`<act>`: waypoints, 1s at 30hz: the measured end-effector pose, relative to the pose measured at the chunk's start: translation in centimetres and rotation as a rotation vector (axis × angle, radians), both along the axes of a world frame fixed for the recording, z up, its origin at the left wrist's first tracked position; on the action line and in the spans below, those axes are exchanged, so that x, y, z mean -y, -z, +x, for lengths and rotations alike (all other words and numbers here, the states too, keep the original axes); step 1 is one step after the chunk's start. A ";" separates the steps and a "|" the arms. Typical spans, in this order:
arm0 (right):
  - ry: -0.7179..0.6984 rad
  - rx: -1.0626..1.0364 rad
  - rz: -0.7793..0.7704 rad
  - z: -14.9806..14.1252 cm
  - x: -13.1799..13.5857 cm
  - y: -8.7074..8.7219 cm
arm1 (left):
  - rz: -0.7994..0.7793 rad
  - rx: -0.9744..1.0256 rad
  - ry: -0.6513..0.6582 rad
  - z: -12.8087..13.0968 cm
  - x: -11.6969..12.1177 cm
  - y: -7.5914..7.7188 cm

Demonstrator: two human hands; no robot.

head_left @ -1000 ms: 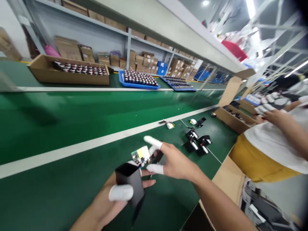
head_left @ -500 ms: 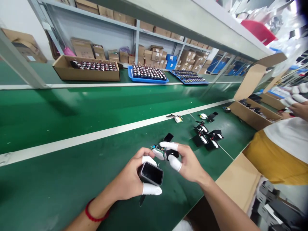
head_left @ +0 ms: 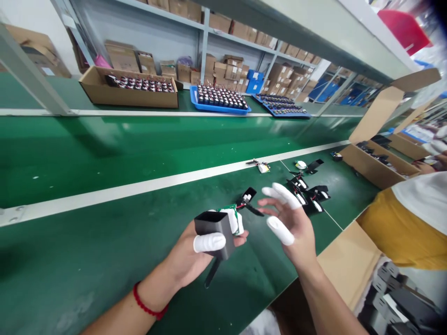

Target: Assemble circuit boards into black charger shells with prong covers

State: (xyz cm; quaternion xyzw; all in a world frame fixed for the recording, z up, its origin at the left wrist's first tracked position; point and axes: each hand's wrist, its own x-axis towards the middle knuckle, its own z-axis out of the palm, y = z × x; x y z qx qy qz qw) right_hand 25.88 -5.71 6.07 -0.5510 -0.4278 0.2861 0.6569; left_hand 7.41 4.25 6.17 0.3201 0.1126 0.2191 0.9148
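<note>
My left hand (head_left: pixel 186 260) is closed around a black rectangular plastic housing (head_left: pixel 226 244), its white-covered thumb across the near face. Behind the housing, a green circuit board with a white part (head_left: pixel 234 218) rests against the same hand's fingers. Red and black wires run from the board toward a small black piece with white bits in it (head_left: pixel 248 196). Just right of these, my right hand (head_left: pixel 298 228) is open with fingers spread, several white-covered, holding nothing. A thin black strip (head_left: pixel 213 273) hangs below the housing.
Several black housings with white parts (head_left: pixel 307 195) lie on the green bench at right. Another board (head_left: pixel 262 166) lies by the white strip. A carton (head_left: pixel 377 163) stands beside a co-worker in yellow (head_left: pixel 401 223). Filled blue trays (head_left: pixel 220 108) stand at the back.
My right hand has let go of the circuit board part, opened and moved right. The housing has turned in my left hand, which now also supports the board. The view has shifted slightly.
</note>
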 end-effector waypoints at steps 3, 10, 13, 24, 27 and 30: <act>-0.181 -0.071 -0.038 -1.4 1.3 2.1 | -0.053 -0.005 0.049 -0.1 0.5 -0.1; -0.173 -0.047 -0.004 -3.1 1.4 2.8 | 0.085 -0.170 0.126 -0.2 0.6 -1.8; -0.027 -0.054 0.030 -1.9 1.4 2.3 | 0.309 -0.425 0.068 -0.5 0.1 -2.2; 0.070 -0.063 0.099 -3.3 2.7 -0.1 | 1.007 -0.417 -0.114 -1.4 -0.5 0.9; 0.073 -0.038 0.167 -4.3 2.3 -0.8 | 0.973 -0.439 -0.050 -1.2 -0.5 0.8; 0.000 0.021 0.155 -4.4 2.5 -0.8 | 0.946 -0.414 -0.073 -0.7 -0.2 1.0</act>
